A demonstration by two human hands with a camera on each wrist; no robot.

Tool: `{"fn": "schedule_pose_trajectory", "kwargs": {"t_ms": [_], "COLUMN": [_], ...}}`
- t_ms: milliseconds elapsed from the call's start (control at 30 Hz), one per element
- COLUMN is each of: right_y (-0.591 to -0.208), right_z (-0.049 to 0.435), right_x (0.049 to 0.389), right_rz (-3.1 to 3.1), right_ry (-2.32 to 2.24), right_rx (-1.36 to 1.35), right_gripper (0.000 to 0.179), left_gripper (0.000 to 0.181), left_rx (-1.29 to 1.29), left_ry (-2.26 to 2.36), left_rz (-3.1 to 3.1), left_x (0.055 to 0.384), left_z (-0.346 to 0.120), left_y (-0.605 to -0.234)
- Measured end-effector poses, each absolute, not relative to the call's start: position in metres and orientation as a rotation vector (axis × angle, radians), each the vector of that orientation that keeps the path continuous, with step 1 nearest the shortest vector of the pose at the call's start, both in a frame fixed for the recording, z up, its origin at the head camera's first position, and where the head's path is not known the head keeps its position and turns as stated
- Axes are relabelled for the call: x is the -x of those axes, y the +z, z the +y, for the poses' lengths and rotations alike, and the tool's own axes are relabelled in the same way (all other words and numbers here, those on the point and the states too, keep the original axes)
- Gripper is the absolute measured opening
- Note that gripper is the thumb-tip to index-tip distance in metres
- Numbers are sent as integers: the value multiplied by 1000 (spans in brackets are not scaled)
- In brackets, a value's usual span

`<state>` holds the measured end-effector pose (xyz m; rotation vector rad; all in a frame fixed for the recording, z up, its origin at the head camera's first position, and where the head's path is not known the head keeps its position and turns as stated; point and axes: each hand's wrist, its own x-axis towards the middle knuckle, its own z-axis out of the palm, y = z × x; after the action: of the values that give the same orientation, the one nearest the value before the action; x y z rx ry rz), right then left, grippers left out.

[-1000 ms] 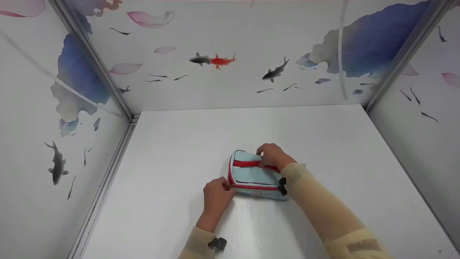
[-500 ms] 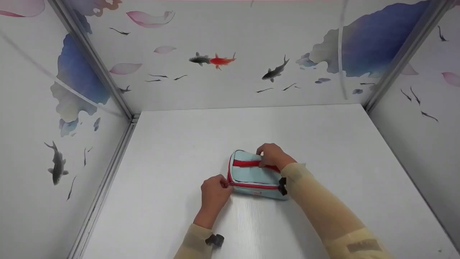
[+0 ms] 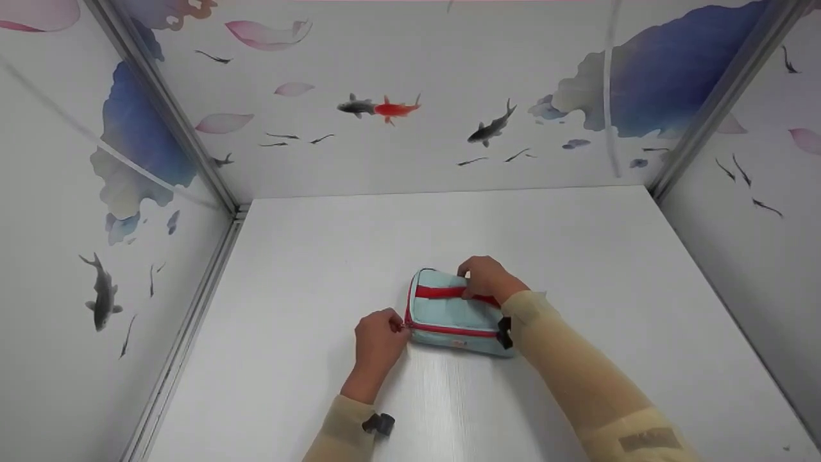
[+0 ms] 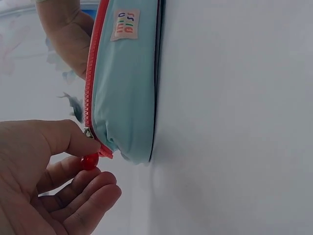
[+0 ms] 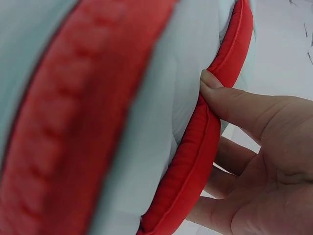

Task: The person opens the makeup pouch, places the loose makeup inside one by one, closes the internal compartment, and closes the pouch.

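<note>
A light blue zip pouch (image 3: 449,313) with red zipper trim lies on the white table. My left hand (image 3: 380,338) is at its near left corner. In the left wrist view that hand pinches the red-beaded zipper pull (image 4: 90,161) between thumb and forefinger, and the metal slider (image 4: 88,132) shows just above the thumb. My right hand (image 3: 489,277) grips the pouch at its far right side. In the right wrist view its thumb presses on the red handle strap (image 5: 195,152), with the other fingers behind, partly hidden.
The white table (image 3: 308,269) stretches around the pouch. Fish-patterned white panels (image 3: 397,154) rise at the back and both sides, with metal posts (image 3: 211,163) at the corners. A black wrist camera (image 3: 380,423) is strapped to the left sleeve.
My left hand has shifted slightly left and away from me with the zipper pull, at the pouch's near left corner. The right hand has stayed in place.
</note>
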<state>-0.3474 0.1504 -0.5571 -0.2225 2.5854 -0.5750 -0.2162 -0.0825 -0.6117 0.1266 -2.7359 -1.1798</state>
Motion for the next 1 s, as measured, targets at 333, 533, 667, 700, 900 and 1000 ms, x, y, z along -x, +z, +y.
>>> {"fn": "schedule_pose_trajectory", "kwargs": {"t_ms": [333, 533, 667, 700, 900, 1000], "right_y": [-559, -557, -556, -556, -558, -558], "right_z": [151, 151, 152, 152, 152, 152], "right_x": [350, 348, 347, 347, 347, 348], "right_rz": [2549, 2566, 2596, 2601, 2567, 2550], "right_ry": [-602, -599, -583, -579, -616, -630], "right_rx": [161, 205, 257, 267, 214, 185], "right_gripper": [43, 41, 40, 40, 42, 44], "left_gripper": [12, 10, 8, 8, 10, 11], "left_rx": [-130, -123, -117, -116, -158, -158], "left_ry": [-1158, -1141, -1138, -1138, -1171, -1164], "left_rz": [-2745, -2754, -2756, -2757, -2779, -2788], "left_x": [220, 223, 226, 226, 231, 233], "left_z": [-84, -86, -87, -88, -90, -90], "left_y": [-611, -610, -609, -609, -609, -609]}}
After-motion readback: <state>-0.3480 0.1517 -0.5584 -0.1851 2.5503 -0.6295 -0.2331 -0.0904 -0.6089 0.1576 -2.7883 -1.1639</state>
